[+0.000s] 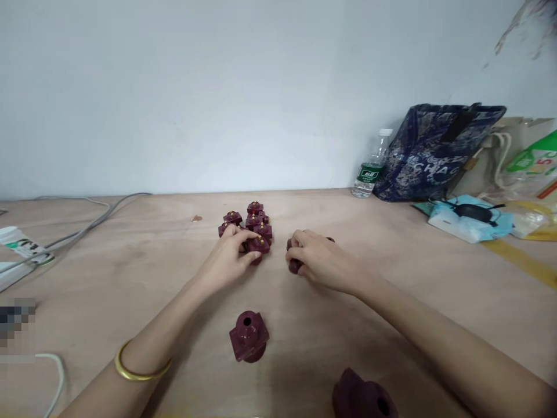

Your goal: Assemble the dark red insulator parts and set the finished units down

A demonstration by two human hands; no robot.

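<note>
My left hand pinches a maroon square-flanged part with a brass tip, thumb on its near side and fingers on top. This part stands at the front of a cluster of several similar brass-tipped maroon parts. To the right, my right hand is closed around a maroon rounded part, mostly hidden by the fingers. A bit of maroon also shows behind that hand. Nearer to me stands a single maroon part with a dark hole in its top. Another maroon part is cut off by the bottom edge.
A water bottle and a dark blue patterned bag lean at the wall on the right. Beside them lies a light blue packet. Grey cables and a white container are at the left.
</note>
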